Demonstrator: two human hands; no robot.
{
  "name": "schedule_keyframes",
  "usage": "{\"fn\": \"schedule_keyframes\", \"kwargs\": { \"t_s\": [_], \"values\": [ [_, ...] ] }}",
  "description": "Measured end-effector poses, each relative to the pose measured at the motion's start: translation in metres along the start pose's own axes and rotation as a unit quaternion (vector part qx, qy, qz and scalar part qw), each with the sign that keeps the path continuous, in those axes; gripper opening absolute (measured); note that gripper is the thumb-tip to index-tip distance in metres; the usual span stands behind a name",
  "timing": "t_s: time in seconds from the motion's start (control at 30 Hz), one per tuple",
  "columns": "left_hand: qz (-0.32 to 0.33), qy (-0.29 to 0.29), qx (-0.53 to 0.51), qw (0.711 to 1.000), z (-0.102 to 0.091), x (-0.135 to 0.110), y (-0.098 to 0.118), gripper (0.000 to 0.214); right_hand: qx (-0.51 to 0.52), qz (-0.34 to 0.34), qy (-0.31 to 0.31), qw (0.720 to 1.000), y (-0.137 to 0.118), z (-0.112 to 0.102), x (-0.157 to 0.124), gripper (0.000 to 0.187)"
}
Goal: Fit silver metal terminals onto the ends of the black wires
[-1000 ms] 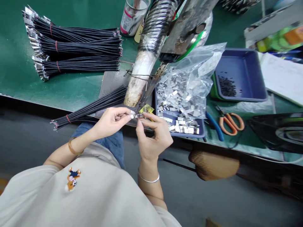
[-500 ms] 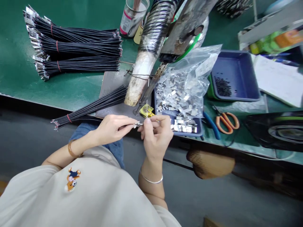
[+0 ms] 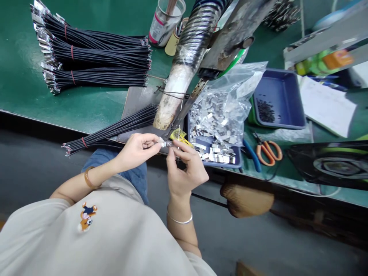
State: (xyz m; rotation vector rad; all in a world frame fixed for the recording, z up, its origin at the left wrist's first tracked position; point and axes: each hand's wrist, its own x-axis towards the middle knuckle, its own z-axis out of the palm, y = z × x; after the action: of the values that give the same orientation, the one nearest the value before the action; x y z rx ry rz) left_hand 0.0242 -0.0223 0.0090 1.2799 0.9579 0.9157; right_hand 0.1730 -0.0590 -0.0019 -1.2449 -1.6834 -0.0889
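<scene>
Between thumb and fingers, my left hand pinches a small silver metal connector. My right hand meets it from the other side, thumb and forefinger closed at the connector's right end. Just behind the fingertips is the lower end of a clamped metal bar, perhaps a soldering iron. A thin silvery wire hangs down beside the right fingers. To the right, a blue tray holds a plastic bag of shiny metal connectors and several loose ones.
Banded bundles of black cables lie at the back left, with another bundle near the front edge. A ribbed duct slants overhead. On the right are blue-handled pliers, orange scissors and a blue bin.
The right fingers have shifted slightly left and opened out a little around the metal connector, which now shows more clearly between both hands. The camera view has turned slightly.
</scene>
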Motion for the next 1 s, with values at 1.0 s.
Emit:
{"fn": "schedule_keyframes", "kwargs": {
  "t_s": [1.0],
  "values": [
    [-0.001,0.055,0.099,0.994,0.002,0.003,0.000,0.019,0.042,0.053,-0.045,0.997,-0.005,-0.003,0.006,0.012]
  ]
}}
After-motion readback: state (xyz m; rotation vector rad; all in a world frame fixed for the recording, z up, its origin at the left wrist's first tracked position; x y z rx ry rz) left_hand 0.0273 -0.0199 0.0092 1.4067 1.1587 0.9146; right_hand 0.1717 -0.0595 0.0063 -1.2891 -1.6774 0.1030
